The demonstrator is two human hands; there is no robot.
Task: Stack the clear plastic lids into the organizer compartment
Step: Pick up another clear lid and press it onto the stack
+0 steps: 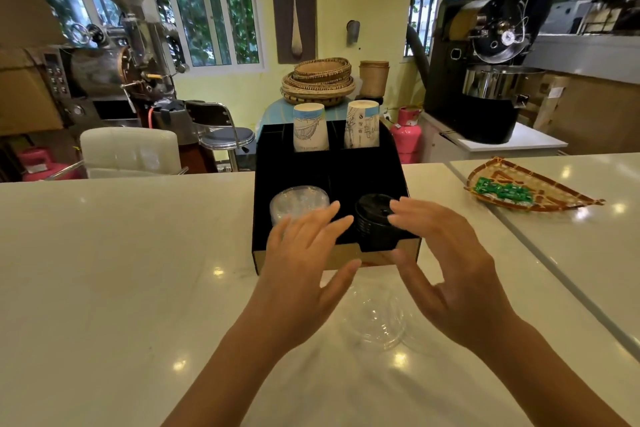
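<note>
Pale, glossy counter (pixel 121 270) fills the lower half of the frame, with a coffee-shop room behind it: windows across the upper left, a metal roasting machine (pixel 114 55) at the left edge and a black roasting machine (pixel 491 59) at the upper right. At the centre of the frame a black organizer (pixel 329 170) stands on the counter, divided into compartments. Its two rear compartments each hold a stack of printed paper cups (pixel 310 128), upside down. The front left compartment holds a stack of clear lids (pixel 298 201); the front right one holds a stack of black lids (pixel 375 218). More loose clear lids (pixel 381 319) lie on the counter just in front of the organizer, low in the centre of the frame, between the two hands and partly under them. The left hand (pixel 304 263) reaches toward the front left compartment, fingers spread and empty, its fingertips over the edge of the clear stack. The right hand (pixel 446 260) hovers beside it in front of the black lids, fingers also spread and slightly curled, gripping nothing. At the right of the frame a woven tray (pixel 554 198) sits on the counter with green packets (pixel 502 191) in it. Woven baskets (pixel 318 80) are piled behind the organizer.
</note>
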